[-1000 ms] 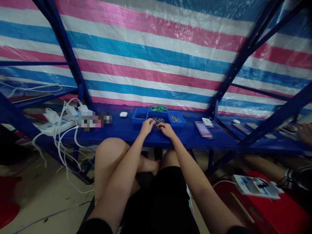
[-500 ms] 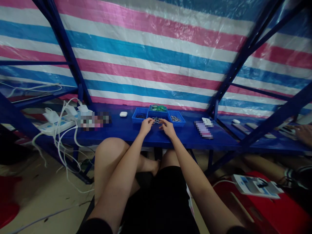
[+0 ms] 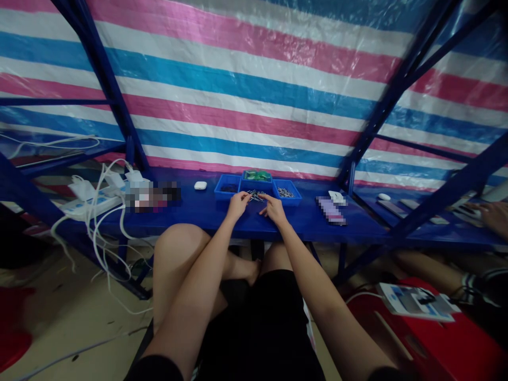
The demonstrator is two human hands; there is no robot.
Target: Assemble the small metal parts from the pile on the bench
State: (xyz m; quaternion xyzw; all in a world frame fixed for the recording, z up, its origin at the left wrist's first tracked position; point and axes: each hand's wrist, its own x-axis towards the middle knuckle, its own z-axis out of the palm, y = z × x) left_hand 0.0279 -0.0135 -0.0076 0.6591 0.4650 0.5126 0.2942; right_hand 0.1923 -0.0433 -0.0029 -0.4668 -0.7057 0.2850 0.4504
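Observation:
My left hand (image 3: pixel 238 205) is closed in a pinch at the left side of a pile of small metallic pieces (image 3: pixel 256 196); what its fingertips hold is too small to make out. Across the pile, my right hand (image 3: pixel 273 207) has its fingers partly apart, the index finger reaching to the pieces. Behind the hands stand three blue trays: the left tray (image 3: pixel 216 196) has small dark parts, the middle tray (image 3: pixel 257 183) green and pale pieces, and the right tray (image 3: pixel 291 201) slim silvery parts.
On the blue table (image 3: pixel 313 227) lie a white earbud case (image 3: pixel 200 186) and a blurred purple phone-like item (image 3: pixel 331 210). A power strip (image 3: pixel 97 203) with tangled white cables occupies the left end. Blue metal posts (image 3: pixel 367 127) flank the space. Another person's hand (image 3: pixel 494 217) shows far right.
The fingers of my right hand have spread a little, with the index finger straighter over the pile. My left hand stays in nearly the same place.

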